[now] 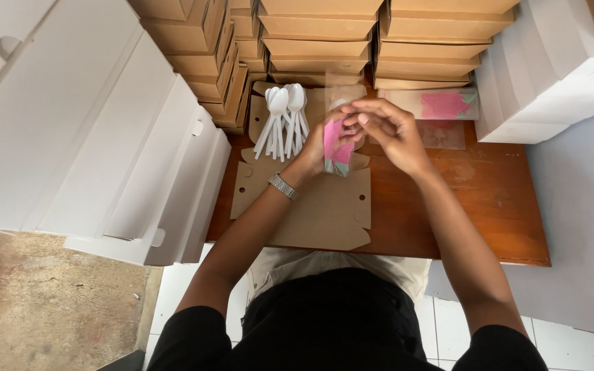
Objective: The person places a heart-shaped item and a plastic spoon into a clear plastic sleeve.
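brown boxes [321, 41] stacked behind (white [551, 69] beside)

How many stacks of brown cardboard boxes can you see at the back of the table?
4. One at far left, a narrow one beside it, one in the centre, one at right. More may be hidden beyond the frame's top edge.

The bench [489, 199] is reddish wood with a smooth, faintly glossy finish. On it lies a flat cutout [324, 206] of matt brown cardboard — the same dull kraft board as the stacked boxes [317, 38] behind. The spoons [282, 120] are white plastic, smooth and slightly shiny. The pink napkin [335, 137] looks like soft matt paper, inside a clear glossy plastic sleeve [342, 161]. The wristwatch [282, 186] band is bright metal. The white boxes [104, 124] are smooth matt card.
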